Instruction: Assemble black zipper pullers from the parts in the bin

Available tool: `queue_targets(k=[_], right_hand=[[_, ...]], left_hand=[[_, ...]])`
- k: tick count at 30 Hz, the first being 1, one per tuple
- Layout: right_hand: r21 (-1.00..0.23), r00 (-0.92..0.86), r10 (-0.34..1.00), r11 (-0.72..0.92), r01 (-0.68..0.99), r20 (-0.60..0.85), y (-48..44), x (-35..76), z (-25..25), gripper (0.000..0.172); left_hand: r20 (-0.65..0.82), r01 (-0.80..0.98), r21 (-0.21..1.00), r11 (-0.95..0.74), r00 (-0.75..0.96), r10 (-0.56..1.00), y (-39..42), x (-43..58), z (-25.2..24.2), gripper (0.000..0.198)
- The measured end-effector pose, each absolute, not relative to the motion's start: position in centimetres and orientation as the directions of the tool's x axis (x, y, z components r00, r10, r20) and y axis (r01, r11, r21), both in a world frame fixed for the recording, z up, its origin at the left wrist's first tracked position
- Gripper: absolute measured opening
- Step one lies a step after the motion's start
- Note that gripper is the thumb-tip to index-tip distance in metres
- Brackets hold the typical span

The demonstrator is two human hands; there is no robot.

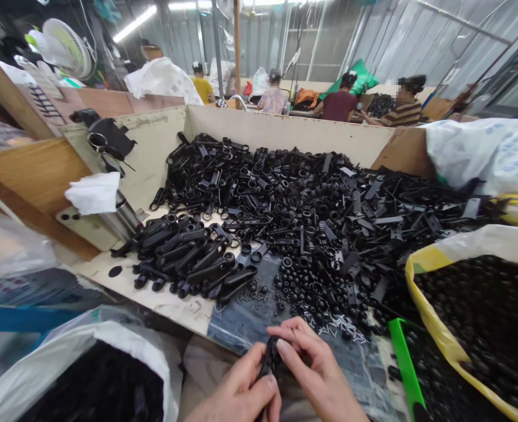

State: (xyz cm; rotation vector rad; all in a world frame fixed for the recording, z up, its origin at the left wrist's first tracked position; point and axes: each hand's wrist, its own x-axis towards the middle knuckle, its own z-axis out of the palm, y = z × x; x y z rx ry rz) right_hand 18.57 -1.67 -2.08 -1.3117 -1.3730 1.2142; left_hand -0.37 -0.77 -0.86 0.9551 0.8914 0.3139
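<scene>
Between my two hands is a black plastic part (pixel 266 364), held over the front edge of the bench. My left hand (pixel 240 389) is closed around its lower body. The thumb and fingertips of my right hand (pixel 314 368) pinch its upper end, and whatever small piece they may hold is hidden. Just beyond my fingers lie silver screws (pixel 340 326) and a spread of round black knobs (pixel 300 284). Long black handle-shaped parts (pixel 197 252) are stacked to the left of these, beside some tiny metal pieces (pixel 254 290).
A large heap of black plastic parts (pixel 280 193) fills the walled bench. Open sacks stand at left (pixel 153 346) and right (pixel 437 328), the right one beside a green-edged tray (pixel 402 357). A metal cylinder (pixel 127 212) rises at left. Several people sit beyond the back wall (pixel 285 126).
</scene>
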Motion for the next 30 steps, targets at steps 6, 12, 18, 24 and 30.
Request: queue_targets(k=[6, 12, 18, 24, 30], right_hand=[[-0.98, -0.161, 0.978, -0.105, 0.169, -0.133, -1.5, 18.8, -1.1, 0.055], [-0.947, -0.156, 0.988, 0.03, 0.32, -0.021, -1.7, 19.2, -1.3, 0.038], [-0.904, -0.196, 0.978, 0.149, 0.4, 0.074, -2.4, 20.3, -1.8, 0.033], [-0.891, -0.216, 0.973, 0.165, 0.424, 0.078, -3.4, 20.7, -2.5, 0.035], [-0.868, -0.189, 0.978, 0.17, 0.466, 0.089, -4.3, 21.6, -3.4, 0.046]], left_hand=[[-0.557, 0.008, 0.748, 0.664, 0.553, 0.62, -1.1, -1.0, -1.5, 0.04], [-0.599, 0.002, 0.697, 0.717, 0.55, 0.582, -0.9, -1.3, -1.4, 0.042], [-0.641, 0.061, 0.656, 0.752, 0.571, 0.513, -0.8, -1.6, -1.1, 0.06], [-0.644, 0.089, 0.656, 0.75, 0.585, 0.493, -1.2, -1.9, -2.5, 0.068], [-0.504, 0.121, 0.839, 0.53, 0.539, 0.675, -1.1, -1.5, -5.0, 0.069]])
